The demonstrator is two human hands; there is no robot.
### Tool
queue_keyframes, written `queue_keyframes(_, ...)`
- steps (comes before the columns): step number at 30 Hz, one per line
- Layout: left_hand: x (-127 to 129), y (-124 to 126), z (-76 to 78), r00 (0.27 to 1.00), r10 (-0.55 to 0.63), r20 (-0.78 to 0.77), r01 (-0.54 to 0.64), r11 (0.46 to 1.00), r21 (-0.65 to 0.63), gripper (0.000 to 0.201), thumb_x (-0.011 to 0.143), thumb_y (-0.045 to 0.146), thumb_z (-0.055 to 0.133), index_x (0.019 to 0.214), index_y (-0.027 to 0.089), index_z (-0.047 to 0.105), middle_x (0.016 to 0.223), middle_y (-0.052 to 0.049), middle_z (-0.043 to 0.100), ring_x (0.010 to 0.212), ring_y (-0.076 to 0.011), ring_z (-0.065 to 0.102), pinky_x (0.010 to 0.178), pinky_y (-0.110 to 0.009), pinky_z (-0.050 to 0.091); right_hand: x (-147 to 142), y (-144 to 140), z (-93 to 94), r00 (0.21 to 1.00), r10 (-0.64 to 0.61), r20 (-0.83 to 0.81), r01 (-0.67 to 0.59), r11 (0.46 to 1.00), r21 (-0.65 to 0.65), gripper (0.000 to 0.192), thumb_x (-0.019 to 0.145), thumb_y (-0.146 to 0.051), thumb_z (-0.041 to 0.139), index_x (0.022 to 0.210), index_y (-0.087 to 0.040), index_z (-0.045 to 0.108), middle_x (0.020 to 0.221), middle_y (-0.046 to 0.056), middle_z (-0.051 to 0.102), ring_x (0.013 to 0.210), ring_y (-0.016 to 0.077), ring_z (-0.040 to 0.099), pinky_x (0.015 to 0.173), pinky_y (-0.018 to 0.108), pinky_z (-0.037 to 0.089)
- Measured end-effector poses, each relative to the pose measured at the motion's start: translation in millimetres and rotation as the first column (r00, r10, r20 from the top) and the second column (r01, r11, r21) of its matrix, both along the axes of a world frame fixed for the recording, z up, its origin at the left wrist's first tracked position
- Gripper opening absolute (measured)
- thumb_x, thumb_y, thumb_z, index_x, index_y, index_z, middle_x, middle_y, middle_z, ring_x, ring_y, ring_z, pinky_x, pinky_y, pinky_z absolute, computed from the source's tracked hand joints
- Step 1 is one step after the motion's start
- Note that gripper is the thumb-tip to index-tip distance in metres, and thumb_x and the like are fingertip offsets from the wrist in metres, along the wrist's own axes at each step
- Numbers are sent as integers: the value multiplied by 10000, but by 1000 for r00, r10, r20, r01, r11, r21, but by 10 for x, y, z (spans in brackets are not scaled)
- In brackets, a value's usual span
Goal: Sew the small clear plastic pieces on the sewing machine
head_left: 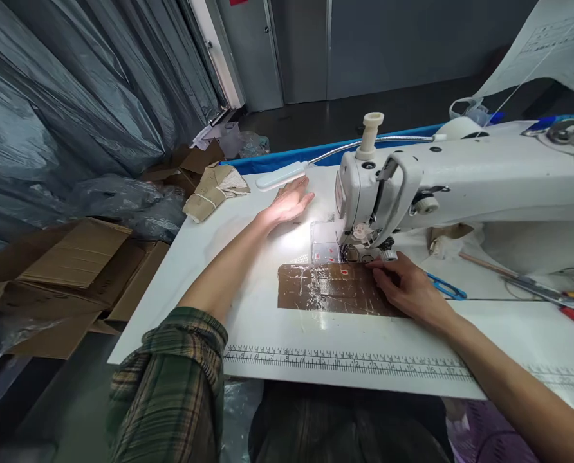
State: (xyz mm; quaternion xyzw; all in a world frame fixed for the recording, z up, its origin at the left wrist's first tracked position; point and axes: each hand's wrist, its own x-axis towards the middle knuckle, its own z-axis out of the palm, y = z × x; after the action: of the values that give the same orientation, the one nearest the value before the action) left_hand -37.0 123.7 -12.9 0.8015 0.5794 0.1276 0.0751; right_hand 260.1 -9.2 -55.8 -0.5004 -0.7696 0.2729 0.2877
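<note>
My left hand point(291, 200) lies flat on the white sewing table, fingers stretched out under a small white lamp point(283, 175); nothing shows in it. By the presser foot of the white sewing machine point(490, 180), my right hand point(405, 286) has its thumb and index finger drawn together. What those fingertips hold, if anything, I cannot make out. They overlap the right part of a scuffed, shiny brown strip point(311, 289) on the table. Behind the strip, red marks dot the plate point(324, 253) left of the needle area.
A blue-handled tool point(447, 287) lies right of my right hand, with scissors point(542, 289) farther right. A tied tan bundle point(215, 191) sits at the table's left corner. Cardboard boxes point(79, 257) stand left. A printed ruler point(354, 363) runs along the front edge.
</note>
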Motion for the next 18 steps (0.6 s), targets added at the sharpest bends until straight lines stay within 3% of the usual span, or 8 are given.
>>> queue_keyframes(3, 22, -194, -4, 999, -25, -34, 24, 1000, -17, 413, 967, 390, 361, 1156, 152, 641, 1154, -140, 669, 1047, -256, 636, 905, -360, 480, -4, -8, -1, 1000, 9, 2, -10, 1000, 14, 280, 864, -320, 488, 936, -194, 727, 972, 94, 632, 695, 200, 606, 685, 360, 525)
queue_keyframes(5, 32, -313, -44, 994, -89, -57, 85, 994, -75, 362, 952, 420, 414, 938, 188, 692, 869, -81, 690, 802, -215, 651, 763, -327, 497, -8, -9, -5, 1000, 16, 10, -17, 999, 31, 285, 861, -321, 487, 937, -191, 728, 976, 101, 634, 703, 209, 610, 704, 376, 529)
queue_keyframes(6, 33, -361, -68, 991, -119, -61, 113, 989, -90, 343, 944, 427, 438, 904, 199, 691, 822, -65, 674, 759, -204, 638, 736, -319, 495, -8, -10, -9, 1000, 19, 15, -19, 999, 39, 284, 860, -323, 488, 937, -191, 728, 974, 102, 636, 708, 214, 612, 712, 383, 530)
queue_keyframes(10, -26, -493, -110, 986, -159, -48, 156, 986, -63, 275, 929, 337, 471, 1058, 206, 675, 1027, -84, 662, 915, -202, 633, 849, -320, 497, 9, -16, -33, 999, 34, 12, -34, 997, 71, 262, 864, -331, 497, 925, -202, 716, 977, 97, 650, 750, 233, 627, 743, 405, 534)
queue_keyframes(13, -191, -639, -38, 987, -157, -32, 156, 987, -37, 290, 919, 290, 485, 1131, 197, 661, 1208, -102, 625, 1055, -202, 619, 959, -333, 479, 38, -13, -70, 998, 56, 5, -56, 993, 101, 220, 871, -304, 509, 918, -205, 700, 990, 106, 660, 831, 253, 643, 779, 414, 532)
queue_keyframes(16, -497, -923, 113, 996, -90, 23, 89, 995, 39, 329, 925, 292, 494, 1199, 179, 635, 1308, -116, 590, 1173, -214, 583, 1026, -362, 455, 67, 6, -133, 997, 74, 17, -76, 986, 148, 196, 875, -285, 510, 906, -209, 688, 1009, 125, 665, 901, 268, 647, 793, 417, 527)
queue_keyframes(18, -742, -1176, 229, 996, 9, 93, -17, 996, 92, 324, 920, 298, 511, 1188, 174, 644, 1297, -110, 611, 1171, -215, 587, 962, -343, 490, 80, 25, -183, 996, 83, 27, -87, 978, 188, 192, 875, -299, 504, 903, -222, 678, 1021, 125, 670, 919, 272, 646, 800, 425, 525)
